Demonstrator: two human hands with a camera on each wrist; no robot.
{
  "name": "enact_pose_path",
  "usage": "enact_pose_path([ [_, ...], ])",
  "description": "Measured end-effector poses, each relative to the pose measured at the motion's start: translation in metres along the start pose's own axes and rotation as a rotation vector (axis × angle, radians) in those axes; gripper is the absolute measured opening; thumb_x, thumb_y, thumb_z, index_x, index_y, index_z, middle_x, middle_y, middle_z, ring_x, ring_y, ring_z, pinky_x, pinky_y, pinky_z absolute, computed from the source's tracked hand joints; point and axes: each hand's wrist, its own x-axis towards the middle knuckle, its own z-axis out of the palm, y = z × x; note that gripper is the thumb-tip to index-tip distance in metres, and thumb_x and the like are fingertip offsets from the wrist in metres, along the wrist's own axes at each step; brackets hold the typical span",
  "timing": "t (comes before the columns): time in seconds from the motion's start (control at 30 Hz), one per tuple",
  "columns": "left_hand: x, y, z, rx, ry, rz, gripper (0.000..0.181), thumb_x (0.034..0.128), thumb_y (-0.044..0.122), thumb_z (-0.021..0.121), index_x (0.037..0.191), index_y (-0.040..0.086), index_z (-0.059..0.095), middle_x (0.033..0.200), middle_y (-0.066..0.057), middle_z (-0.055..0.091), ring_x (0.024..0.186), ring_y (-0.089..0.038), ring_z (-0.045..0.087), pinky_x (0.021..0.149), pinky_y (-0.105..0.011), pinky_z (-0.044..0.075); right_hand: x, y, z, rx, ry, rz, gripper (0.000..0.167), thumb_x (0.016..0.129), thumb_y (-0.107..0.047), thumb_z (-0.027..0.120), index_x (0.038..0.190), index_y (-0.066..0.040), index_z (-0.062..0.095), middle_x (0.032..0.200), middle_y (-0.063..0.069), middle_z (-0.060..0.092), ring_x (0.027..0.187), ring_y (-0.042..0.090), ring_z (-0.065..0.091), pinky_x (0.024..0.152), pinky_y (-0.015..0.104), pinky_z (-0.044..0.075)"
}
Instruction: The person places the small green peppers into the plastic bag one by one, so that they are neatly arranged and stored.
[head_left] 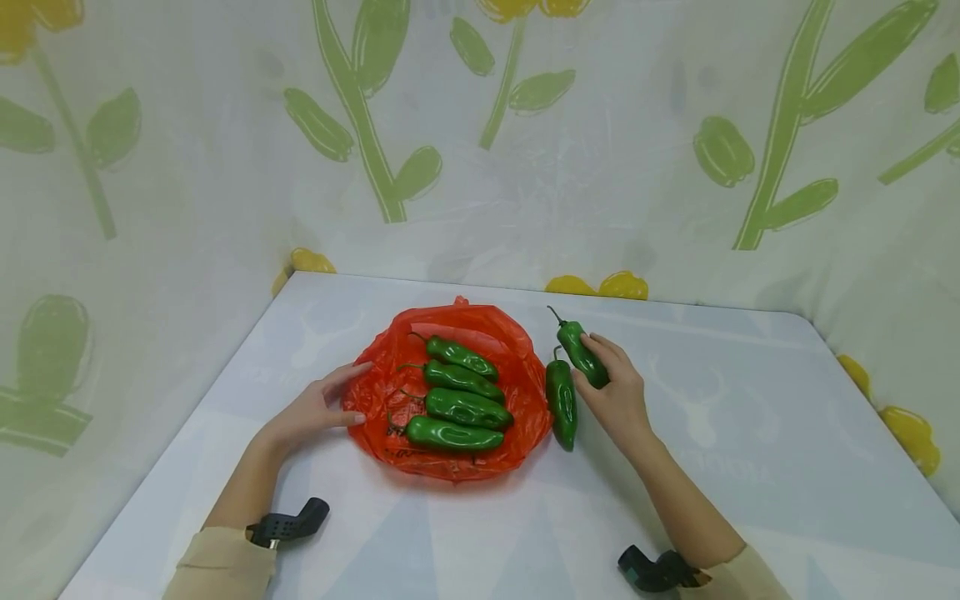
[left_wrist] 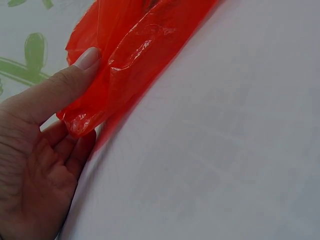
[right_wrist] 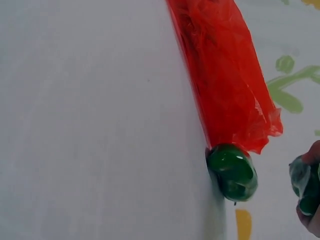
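Observation:
A red plastic bag (head_left: 450,471) lies with its mouth spread wide on the table, and several green peppers (head_left: 457,435) rest side by side in it, stems to the left. At its left edge my left hand (head_left: 318,408) holds the rim; in the left wrist view the thumb (left_wrist: 75,80) lies on the red plastic (left_wrist: 145,55), with fingers partly hidden behind it. My right hand (head_left: 617,392) grips a green pepper (head_left: 579,350) just right of the bag, its stem pointing away. Beside the bag's right edge another green pepper (head_left: 561,404) lies on the table.
The white table (head_left: 750,417) bears faint printed figures and stretches to both sides. Behind it hangs a pale curtain (head_left: 600,192) with green and yellow plant prints. A black wrist device (head_left: 288,525) sits on the left forearm, another (head_left: 656,571) on the right.

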Motion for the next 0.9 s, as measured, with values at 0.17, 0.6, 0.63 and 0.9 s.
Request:
enact_pose_path([
  [0.17,-0.001,-0.001,-0.002,0.006,0.001,0.005,0.078,0.0777,0.028,0.074,0.145,0.016,0.037,0.153,-0.019,0.025,0.141,-0.042,0.016,0.105,-0.065,0.026,0.002,-0.011,0.003,0.034,-0.033,0.001,0.048,0.083,-0.004,0.069,0.129,-0.002,0.055,0.133,0.021,0.05,0.117,0.038,0.053,0.087,0.049,0.051],
  [0.6,0.001,-0.002,-0.001,-0.003,-0.004,0.007,0.078,0.0774,0.028,0.074,0.145,0.017,0.037,0.153,-0.019,0.025,0.141,-0.043,0.016,0.105,-0.066,0.025,0.008,-0.036,0.018,0.117,-0.08,-0.124,0.049,0.082,0.0,0.069,0.129,-0.002,0.056,0.132,0.019,0.052,0.119,0.035,0.053,0.089,0.048,0.05],
  [0.63,0.001,-0.002,-0.001,-0.004,-0.003,0.005,0.078,0.0773,0.028,0.074,0.145,0.017,0.037,0.153,-0.019,0.025,0.141,-0.043,0.016,0.105,-0.066,0.026,0.009,-0.038,0.019,0.122,-0.086,-0.134,0.048,0.082,-0.001,0.069,0.128,-0.002,0.056,0.132,0.019,0.053,0.119,0.034,0.054,0.09,0.047,0.05],
  [0.9,0.0,0.0,0.0,-0.007,0.002,0.007,0.078,0.0772,0.027,0.074,0.145,0.017,0.037,0.153,-0.018,0.025,0.141,-0.043,0.015,0.104,-0.066,0.027,0.013,-0.051,0.033,0.164,-0.143,-0.196,0.047,0.082,0.0,0.067,0.128,-0.002,0.057,0.132,0.015,0.053,0.119,0.03,0.054,0.09,0.044,0.05],
])
